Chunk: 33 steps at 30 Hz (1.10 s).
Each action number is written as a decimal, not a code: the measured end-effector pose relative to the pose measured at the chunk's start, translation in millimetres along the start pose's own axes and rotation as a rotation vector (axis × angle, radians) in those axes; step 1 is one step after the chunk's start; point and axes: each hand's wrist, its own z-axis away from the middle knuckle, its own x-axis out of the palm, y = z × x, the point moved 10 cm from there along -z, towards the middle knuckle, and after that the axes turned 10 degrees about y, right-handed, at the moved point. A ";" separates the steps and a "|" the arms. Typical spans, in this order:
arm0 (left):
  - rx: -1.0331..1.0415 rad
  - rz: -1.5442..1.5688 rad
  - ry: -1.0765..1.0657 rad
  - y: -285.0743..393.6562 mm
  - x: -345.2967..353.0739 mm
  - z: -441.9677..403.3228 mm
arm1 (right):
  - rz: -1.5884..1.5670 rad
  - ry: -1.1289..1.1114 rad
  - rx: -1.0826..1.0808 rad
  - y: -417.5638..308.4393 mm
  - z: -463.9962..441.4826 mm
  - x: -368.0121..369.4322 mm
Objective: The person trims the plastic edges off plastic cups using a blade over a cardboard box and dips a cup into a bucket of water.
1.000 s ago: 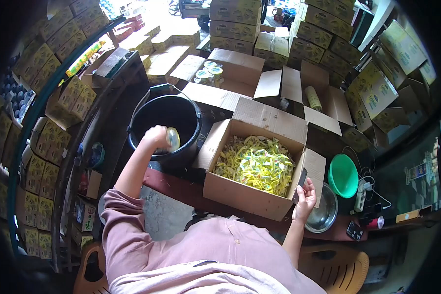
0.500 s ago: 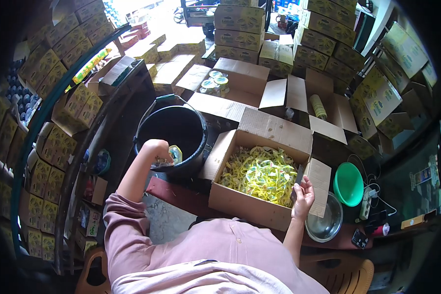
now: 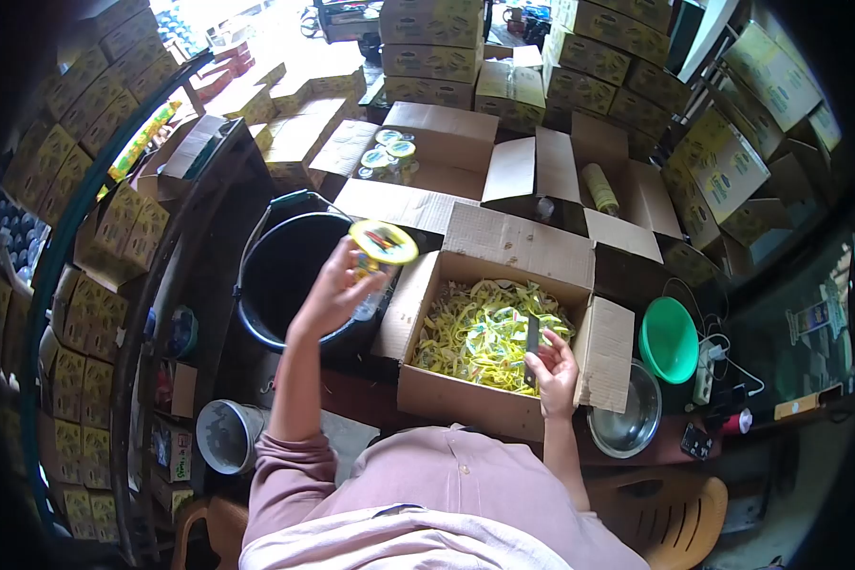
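The left hand [image 3: 334, 293] had come up out of the black bucket [image 3: 290, 271] with a lidded plastic tub [image 3: 382, 244], and now gripped it just left of the strip-filled carton [image 3: 465, 397], its yellow-rimmed top tilted into view. The right hand [image 3: 554, 370] had shifted inward from that carton's right edge to above its contents, pinching a dark flat tool [image 3: 532, 344]; whether this had a cutting edge could not be told. That put tub and tool nearer each other, though well apart, on either side of the carton's middle.

The carton itself was heaped with yellow and clear plastic strips [image 3: 484, 342]. To its left, the bucket's depths were too dark to show any contents. Behind it to the left, an open carton [image 3: 456, 176] held a cluster of lidded tubs [image 3: 387, 154]; behind it to the right, another open carton [image 3: 627, 235] held a yellowish cylindrical stack [image 3: 600, 188]. A green bowl [image 3: 670, 342] and a shiny basin [image 3: 629, 418] stood on its right.
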 end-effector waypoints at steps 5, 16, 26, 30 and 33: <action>0.069 0.279 -0.090 -4.7 65.5 11.0 | 0.250 -0.089 -0.386 -79.0 -1.8 54.9; 0.252 -0.222 -0.024 21.9 83.3 16.7 | 0.816 -0.265 -1.447 -177.8 36.8 128.4; 0.212 -0.264 -0.035 26.6 77.7 22.9 | 0.882 -0.369 -1.580 -174.2 47.7 147.6; 0.266 -0.197 0.018 32.0 72.1 22.1 | 0.869 -0.401 -1.601 -167.3 44.9 146.7; 0.244 -0.275 0.036 28.8 73.5 23.5 | 0.796 -0.429 -1.597 -172.7 46.4 148.0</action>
